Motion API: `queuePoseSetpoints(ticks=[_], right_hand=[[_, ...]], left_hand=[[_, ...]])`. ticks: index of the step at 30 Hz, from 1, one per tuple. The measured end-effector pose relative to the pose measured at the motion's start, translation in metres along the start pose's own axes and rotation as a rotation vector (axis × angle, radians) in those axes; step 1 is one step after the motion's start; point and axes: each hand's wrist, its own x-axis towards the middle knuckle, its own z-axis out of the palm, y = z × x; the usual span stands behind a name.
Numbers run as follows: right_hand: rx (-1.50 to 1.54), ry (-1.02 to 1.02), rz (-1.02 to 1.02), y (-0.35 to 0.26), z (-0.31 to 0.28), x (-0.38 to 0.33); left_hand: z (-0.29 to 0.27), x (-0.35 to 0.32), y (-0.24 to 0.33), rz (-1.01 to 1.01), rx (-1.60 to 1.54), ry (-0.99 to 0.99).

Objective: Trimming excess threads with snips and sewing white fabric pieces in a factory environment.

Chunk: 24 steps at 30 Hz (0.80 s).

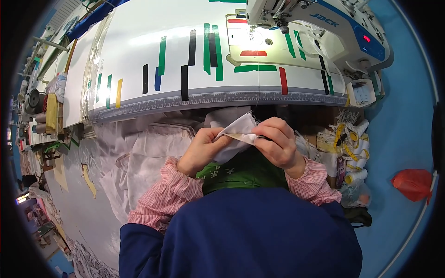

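Note:
Just in front of the sewing table's edge, both my hands work on a piece of white cloth (240,127) with a frayed tip, folded into a point. My left hand (200,147) pinches its left side between thumb and fingers. With fingers closed, my right hand (282,142) grips the cloth's right end; a small dark thing shows by its fingertips, too little to name. A thin thread runs from near the sewing machine's (324,23) needle down toward the cloth. The rest of this cloth hangs behind my hands, above the green apron (245,172).
The white sewing table (134,51) carries strips of coloured tape and a ruler (181,101) along its near edge. Piled light cloth (153,153) lies at my left. On the right are thread spools (356,177), a tape measure (340,134) and a red bag (411,184).

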Motion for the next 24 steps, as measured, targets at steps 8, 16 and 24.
queuePoseSetpoints(ticks=[8,16,24], right_hand=[[0.175,-0.008,0.257,-0.012,0.002,0.003],[0.264,-0.06,0.534,-0.016,-0.004,0.007],[0.185,-0.125,0.494,-0.014,-0.004,0.01]], left_hand=[[0.001,-0.002,-0.001,0.032,-0.038,0.023],[0.001,-0.004,-0.002,0.02,-0.051,0.038],[0.0,-0.006,0.0,0.045,-0.048,-0.005]])
